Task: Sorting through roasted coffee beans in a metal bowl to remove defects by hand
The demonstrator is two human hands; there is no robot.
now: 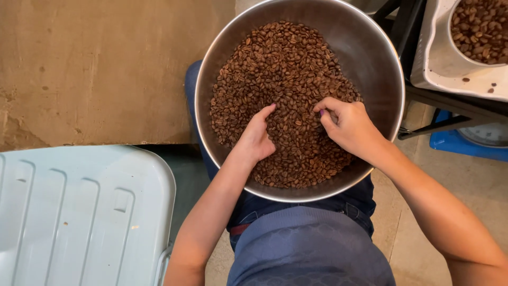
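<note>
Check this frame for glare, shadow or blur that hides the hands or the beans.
Head view: even, soft light; coffee beans crisp, no motion blur on left hand or right hand. Dull sheen, not glare, on the steel bowl wall. Shadow only under the bowl's rim. Slight wide-angle stretch at the edges, seen on the pale blue plastic lid.

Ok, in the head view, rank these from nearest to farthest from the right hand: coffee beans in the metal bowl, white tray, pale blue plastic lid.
From the right hand:
1. Coffee beans, touching it, in the metal bowl.
2. White tray, upper right.
3. Pale blue plastic lid, lower left.
</note>
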